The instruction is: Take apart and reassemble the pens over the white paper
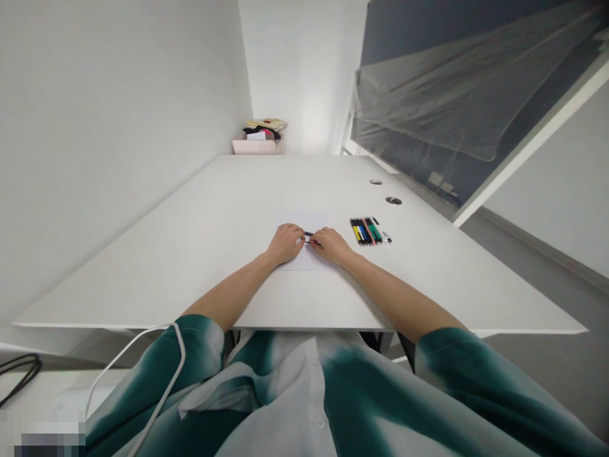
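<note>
My left hand (286, 244) and my right hand (331, 245) meet over a sheet of white paper (299, 263), fingers curled and pinched. Between them a dark pen (308, 233) bridges the gap, with an end at each hand's fingers. Nearer to me, a thinner dark stick-like piece (312, 242) runs from the left fingertips to under the right fingers. Whether it is a second pen or a part of the first, I cannot tell. My fingers hide much of both pieces.
To the right of the paper lies a row of several pens and markers (366, 231) in mixed colours. Two round metal table fittings (393, 200) sit in the white tabletop (190, 241) near its right edge. A pale box (257, 146) with items stands beyond the far end. A white cable (179, 362) loops by my left sleeve.
</note>
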### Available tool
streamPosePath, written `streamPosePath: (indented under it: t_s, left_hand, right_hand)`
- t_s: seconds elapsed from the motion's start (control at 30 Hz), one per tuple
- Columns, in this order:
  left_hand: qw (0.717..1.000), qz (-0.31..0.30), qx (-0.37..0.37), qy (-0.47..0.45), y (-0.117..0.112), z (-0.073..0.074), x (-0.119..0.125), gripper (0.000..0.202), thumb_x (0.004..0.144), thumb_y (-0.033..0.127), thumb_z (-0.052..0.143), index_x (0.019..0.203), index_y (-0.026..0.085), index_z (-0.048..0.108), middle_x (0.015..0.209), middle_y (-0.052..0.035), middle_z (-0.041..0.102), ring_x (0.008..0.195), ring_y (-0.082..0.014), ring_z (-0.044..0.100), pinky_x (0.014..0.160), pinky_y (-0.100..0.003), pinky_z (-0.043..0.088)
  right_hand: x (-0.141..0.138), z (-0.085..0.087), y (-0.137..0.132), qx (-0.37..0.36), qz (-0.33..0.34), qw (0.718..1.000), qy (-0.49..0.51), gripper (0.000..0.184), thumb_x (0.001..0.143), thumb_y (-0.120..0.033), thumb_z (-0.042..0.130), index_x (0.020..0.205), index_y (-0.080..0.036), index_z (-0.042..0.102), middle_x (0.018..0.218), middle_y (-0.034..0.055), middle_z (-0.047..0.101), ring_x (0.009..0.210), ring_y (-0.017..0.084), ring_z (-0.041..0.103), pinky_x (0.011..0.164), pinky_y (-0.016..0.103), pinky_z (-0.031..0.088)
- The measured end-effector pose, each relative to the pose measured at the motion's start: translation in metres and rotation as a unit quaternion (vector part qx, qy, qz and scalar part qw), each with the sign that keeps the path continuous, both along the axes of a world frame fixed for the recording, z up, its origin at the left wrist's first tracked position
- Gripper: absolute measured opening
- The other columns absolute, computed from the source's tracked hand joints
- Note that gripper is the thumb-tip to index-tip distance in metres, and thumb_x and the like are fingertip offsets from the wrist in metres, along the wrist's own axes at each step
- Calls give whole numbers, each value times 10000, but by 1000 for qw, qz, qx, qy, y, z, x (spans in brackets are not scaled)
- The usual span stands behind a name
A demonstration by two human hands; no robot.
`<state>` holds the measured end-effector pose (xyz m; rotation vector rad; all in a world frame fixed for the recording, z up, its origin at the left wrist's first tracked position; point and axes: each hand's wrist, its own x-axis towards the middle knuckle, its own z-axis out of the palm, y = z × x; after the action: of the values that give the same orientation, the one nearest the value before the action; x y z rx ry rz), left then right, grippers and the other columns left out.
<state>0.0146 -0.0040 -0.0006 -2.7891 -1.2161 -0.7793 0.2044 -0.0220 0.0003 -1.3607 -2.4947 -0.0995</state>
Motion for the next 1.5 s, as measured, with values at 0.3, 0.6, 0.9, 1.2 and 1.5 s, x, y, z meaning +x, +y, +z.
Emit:
streamPosePath:
  t_s: [0.3, 0.6, 0.9, 1.2, 1.5]
  left_hand:
    - [1000, 9, -12, -8, -3, 7, -9, 296, 799, 288, 621, 1075, 194, 679, 1126, -93, 683, 1117, -263, 575, 1037, -429, 392]
    - [991, 82, -92, 52, 4, 4, -22, 249, 845, 268, 532, 970, 209, 739, 935, -77, 710, 941, -246, 638, 922, -397, 466]
    - [975, 66, -187, -96, 3, 6, -19, 215, 795, 216, 569, 950, 187, 715, 922, -46, 747, 846, -190, 669, 885, -333, 523]
    - [974, 37, -187, -124, 1, 5, -15, 173, 792, 237, 576, 896, 187, 705, 897, -34, 744, 832, -177, 670, 869, -327, 528]
    - [969, 20, -208, -128, 2, 3, -13, 185, 781, 219, 570, 903, 170, 701, 905, -39, 747, 826, -172, 670, 846, -325, 532]
  right_hand:
    - [4, 0, 1, 17, 12, 1000, 8, 215, 922, -222, 550, 1009, -176, 741, 949, 106, 712, 943, 227, 599, 817, 325, 407]
    - [8, -1, 3, 21, 9, 1000, 19, 211, 914, -199, 553, 1008, -172, 740, 968, 102, 712, 957, 231, 588, 827, 330, 399]
    - [6, -1, 1, 29, 16, 999, 15, 239, 909, -184, 535, 1043, -180, 732, 975, 106, 699, 957, 233, 584, 828, 333, 404]
    - [3, 0, -1, 26, 17, 999, 16, 245, 912, -190, 528, 1048, -184, 731, 976, 109, 695, 962, 234, 582, 814, 336, 404]
    - [1, -1, -2, 22, 20, 999, 34, 249, 934, -198, 519, 1067, -200, 729, 972, 97, 678, 910, 206, 604, 777, 297, 409]
